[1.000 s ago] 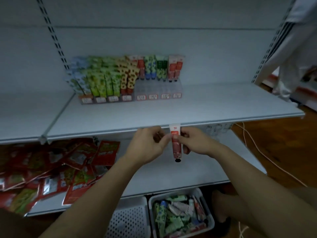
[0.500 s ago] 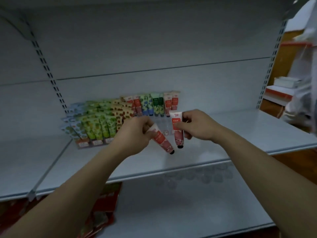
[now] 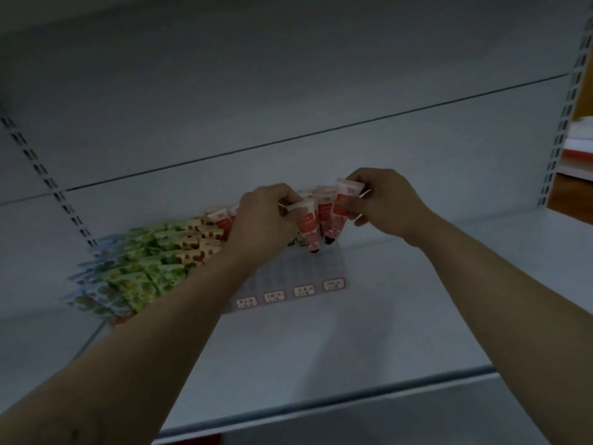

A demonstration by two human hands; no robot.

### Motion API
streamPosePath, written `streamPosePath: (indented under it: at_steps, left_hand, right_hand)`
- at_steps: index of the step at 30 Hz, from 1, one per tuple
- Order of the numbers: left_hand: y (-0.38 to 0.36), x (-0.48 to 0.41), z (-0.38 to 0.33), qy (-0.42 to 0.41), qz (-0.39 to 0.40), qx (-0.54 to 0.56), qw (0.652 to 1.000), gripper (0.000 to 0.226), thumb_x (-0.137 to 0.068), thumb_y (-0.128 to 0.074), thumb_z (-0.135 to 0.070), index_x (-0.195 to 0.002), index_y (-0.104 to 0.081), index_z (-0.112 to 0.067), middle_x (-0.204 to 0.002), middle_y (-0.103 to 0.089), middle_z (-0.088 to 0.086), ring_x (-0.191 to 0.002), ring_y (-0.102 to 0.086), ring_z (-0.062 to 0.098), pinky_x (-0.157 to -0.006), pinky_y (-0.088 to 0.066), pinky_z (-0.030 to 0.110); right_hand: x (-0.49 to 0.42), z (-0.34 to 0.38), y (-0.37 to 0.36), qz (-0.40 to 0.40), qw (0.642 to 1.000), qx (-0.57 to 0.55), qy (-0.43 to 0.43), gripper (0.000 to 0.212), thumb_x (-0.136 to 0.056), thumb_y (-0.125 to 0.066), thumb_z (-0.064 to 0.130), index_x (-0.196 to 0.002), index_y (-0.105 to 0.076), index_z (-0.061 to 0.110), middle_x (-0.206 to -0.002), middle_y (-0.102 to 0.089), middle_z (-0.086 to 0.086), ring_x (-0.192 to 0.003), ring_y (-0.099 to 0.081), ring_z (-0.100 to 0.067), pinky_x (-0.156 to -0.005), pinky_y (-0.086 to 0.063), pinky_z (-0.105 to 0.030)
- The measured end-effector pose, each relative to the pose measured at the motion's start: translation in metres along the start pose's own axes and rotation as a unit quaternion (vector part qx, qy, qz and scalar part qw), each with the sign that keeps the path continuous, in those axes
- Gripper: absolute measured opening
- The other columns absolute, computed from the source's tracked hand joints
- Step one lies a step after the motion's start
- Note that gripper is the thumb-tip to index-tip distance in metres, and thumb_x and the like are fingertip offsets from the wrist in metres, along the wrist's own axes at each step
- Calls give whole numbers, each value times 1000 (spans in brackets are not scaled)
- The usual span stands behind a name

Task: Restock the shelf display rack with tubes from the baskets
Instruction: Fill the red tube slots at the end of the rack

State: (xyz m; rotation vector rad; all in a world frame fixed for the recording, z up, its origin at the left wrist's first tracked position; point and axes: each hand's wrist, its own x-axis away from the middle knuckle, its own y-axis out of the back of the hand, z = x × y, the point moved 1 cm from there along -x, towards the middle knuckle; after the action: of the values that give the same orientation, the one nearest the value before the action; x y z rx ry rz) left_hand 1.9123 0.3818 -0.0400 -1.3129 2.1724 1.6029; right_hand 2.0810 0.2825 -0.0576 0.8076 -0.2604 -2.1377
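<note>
While both hands hold tubes above the rack (image 3: 288,277) on the shelf (image 3: 321,342) | left hand (image 3: 263,226) pinches red tube (image 3: 308,231) by flat crimped end | right hand (image 3: 382,203) pinches second tube (image 3: 340,213) likewise | tubes look light, soft, a little slippery; grip crimp, not body.

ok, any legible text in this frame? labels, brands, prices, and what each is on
None can be read.
Price tags on the rack front: four red-bordered tags with dark marks, too blurred.
Red tubes in the left hand and right hand: white patches of print, too small and blurred.
Green tubes in the rack: pattern only, no legible text.
</note>
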Motion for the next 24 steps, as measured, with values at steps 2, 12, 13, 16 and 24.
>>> streamPosePath:
  at_steps: [2,12,13,16,24]
  left_hand:
    - [-11,-7,4,2,-16,-11,1000,4,-86,-69,-19,-83,-70,-16,-76,-64,-8,-63,-55,-8,-55,-37,-3]
    - [-36,-12,10,-37,-35,-32,998,4,-84,-67,-10,-82,-69,-6,-72,-63,0,-64,-57,10,-66,-48,24]
    - [-36,-12,10,-45,-32,-41,998,5,-85,-66,-10,-83,-69,-7,-76,-66,4,-68,-59,16,-69,-51,30]
    - [-37,-11,9,-67,-23,-70,995,9,-87,-63,-13,-84,-67,-6,-77,-65,8,-70,-58,22,-69,-51,38]
    - [-43,-6,15,-59,4,-49,997,24,-79,-74,-22,-100,-72,-11,-85,-61,5,-74,-48,11,-61,-29,23]
  right_hand:
    - [-8,-8,1,-28,999,-29,1,9,-82,-71,9,-89,-67,5,-78,-70,-13,-69,-70,-28,-66,-59,-38]
    - [-15,-31,-35,-43,990,117,71,14,-79,-66,1,-91,-72,6,-85,-72,-7,-68,-59,-15,-69,-50,-31]
    - [-14,-31,-35,-49,987,133,78,13,-80,-67,3,-91,-71,5,-84,-71,-8,-68,-58,-15,-67,-49,-32]
    - [-12,-31,-36,-61,983,152,86,11,-82,-65,8,-92,-67,5,-85,-70,-10,-70,-59,-20,-66,-49,-35]
    - [-13,-16,-37,-56,971,214,89,15,-80,-62,5,-92,-70,8,-87,-70,-11,-79,-62,-27,-64,-48,-31]
